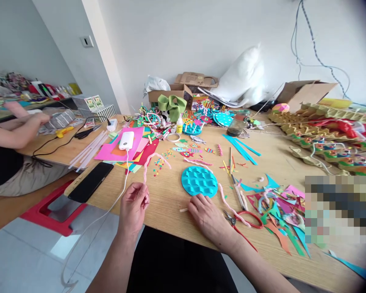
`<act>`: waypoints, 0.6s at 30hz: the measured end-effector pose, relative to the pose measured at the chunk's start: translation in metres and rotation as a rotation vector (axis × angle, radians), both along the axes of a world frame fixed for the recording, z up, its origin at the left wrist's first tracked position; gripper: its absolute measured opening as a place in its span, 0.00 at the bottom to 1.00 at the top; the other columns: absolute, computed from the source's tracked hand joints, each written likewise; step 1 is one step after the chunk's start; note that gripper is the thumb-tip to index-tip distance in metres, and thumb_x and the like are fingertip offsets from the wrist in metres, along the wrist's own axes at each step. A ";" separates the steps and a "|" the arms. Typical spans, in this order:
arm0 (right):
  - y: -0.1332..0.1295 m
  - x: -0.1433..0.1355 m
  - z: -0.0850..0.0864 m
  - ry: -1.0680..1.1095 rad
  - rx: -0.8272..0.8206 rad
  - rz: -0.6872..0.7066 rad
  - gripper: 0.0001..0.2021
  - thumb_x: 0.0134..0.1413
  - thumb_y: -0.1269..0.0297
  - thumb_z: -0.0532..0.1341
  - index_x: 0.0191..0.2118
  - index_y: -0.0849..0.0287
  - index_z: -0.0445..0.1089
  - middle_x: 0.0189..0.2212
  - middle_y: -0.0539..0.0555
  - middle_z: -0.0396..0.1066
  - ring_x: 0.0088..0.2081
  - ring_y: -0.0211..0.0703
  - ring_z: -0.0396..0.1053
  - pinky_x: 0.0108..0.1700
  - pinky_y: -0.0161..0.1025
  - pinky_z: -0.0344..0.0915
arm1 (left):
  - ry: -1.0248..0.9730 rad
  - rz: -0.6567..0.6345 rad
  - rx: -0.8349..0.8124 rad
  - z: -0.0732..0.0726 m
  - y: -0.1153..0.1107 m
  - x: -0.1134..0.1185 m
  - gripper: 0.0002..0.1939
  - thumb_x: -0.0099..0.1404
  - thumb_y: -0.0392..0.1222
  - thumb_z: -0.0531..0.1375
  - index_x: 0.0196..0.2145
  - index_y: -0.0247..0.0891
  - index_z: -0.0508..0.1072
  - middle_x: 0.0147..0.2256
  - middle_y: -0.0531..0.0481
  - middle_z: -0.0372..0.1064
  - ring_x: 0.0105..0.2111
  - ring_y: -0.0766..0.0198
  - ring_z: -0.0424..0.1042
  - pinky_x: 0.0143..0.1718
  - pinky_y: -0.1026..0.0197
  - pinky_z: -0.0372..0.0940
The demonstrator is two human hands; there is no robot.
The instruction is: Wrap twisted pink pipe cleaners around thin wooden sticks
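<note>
From afar, I am looking through one head-worn camera; it is facing forward and down, viewing the left hand (133, 208) and right hand (206, 216) closely, the desk (167, 203) reaching toward the wall (171, 36).

Turquoise disc (199, 182), round, bumpy, flat on bench (167, 205); pink fuzzy strand (145, 169), hooked over at top, held at disc's nine o'clock.

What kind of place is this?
Probably a small craft workroom. The table holds red-handled scissors, a heap of colored scraps, and paper fish cutouts. The left hand holds a pink fuzzy strand.
</note>
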State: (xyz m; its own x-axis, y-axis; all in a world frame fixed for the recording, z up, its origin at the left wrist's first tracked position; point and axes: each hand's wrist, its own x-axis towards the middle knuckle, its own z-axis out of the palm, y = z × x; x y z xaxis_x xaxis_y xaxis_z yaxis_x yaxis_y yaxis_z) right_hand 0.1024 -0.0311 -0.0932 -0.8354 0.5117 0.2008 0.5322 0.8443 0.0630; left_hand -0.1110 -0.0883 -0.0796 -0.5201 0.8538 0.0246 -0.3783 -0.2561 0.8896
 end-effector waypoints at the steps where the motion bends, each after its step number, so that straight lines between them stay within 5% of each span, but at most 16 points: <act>1: 0.000 0.000 0.001 0.018 0.008 -0.001 0.08 0.59 0.76 0.51 0.32 0.61 0.64 0.31 0.56 0.66 0.35 0.48 0.62 0.37 0.43 0.59 | 0.010 -0.001 0.002 0.000 -0.001 0.000 0.09 0.56 0.41 0.64 0.27 0.36 0.67 0.20 0.58 0.60 0.19 0.76 0.57 0.19 0.71 0.50; 5: -0.002 0.002 0.015 0.285 -0.042 -0.022 0.11 0.60 0.78 0.46 0.36 0.61 0.63 0.33 0.58 0.66 0.37 0.48 0.62 0.40 0.45 0.59 | 0.095 0.020 0.031 -0.003 -0.003 0.004 0.08 0.57 0.42 0.63 0.29 0.37 0.67 0.20 0.58 0.60 0.19 0.74 0.57 0.19 0.70 0.52; 8: -0.007 0.000 0.039 0.752 -0.287 -0.118 0.08 0.62 0.72 0.46 0.38 0.58 0.61 0.30 0.54 0.64 0.32 0.43 0.62 0.36 0.41 0.59 | 0.220 0.054 0.067 -0.006 -0.005 0.008 0.07 0.58 0.41 0.62 0.29 0.37 0.68 0.23 0.56 0.62 0.21 0.72 0.60 0.21 0.68 0.56; 11: -0.010 -0.010 0.065 1.219 -0.898 -0.226 0.08 0.61 0.59 0.51 0.36 0.57 0.61 0.22 0.46 0.55 0.21 0.34 0.52 0.23 0.33 0.51 | 0.406 0.073 0.128 -0.008 -0.008 0.015 0.04 0.59 0.39 0.61 0.30 0.37 0.69 0.25 0.54 0.62 0.24 0.70 0.62 0.25 0.67 0.59; 14: -0.005 -0.023 0.076 1.366 -1.550 -0.108 0.14 0.51 0.55 0.62 0.34 0.60 0.64 0.18 0.41 0.46 0.18 0.28 0.39 0.18 0.29 0.39 | 0.651 0.059 0.169 -0.007 -0.014 0.023 0.01 0.60 0.35 0.59 0.30 0.38 0.69 0.27 0.52 0.64 0.27 0.68 0.64 0.28 0.66 0.61; 18: 0.006 -0.032 0.069 1.475 -1.905 -0.015 0.14 0.47 0.59 0.65 0.36 0.65 0.69 0.16 0.39 0.42 0.17 0.27 0.33 0.15 0.27 0.33 | 0.976 0.018 0.238 -0.005 -0.022 0.031 0.06 0.60 0.31 0.57 0.32 0.40 0.70 0.28 0.50 0.66 0.29 0.65 0.67 0.31 0.64 0.64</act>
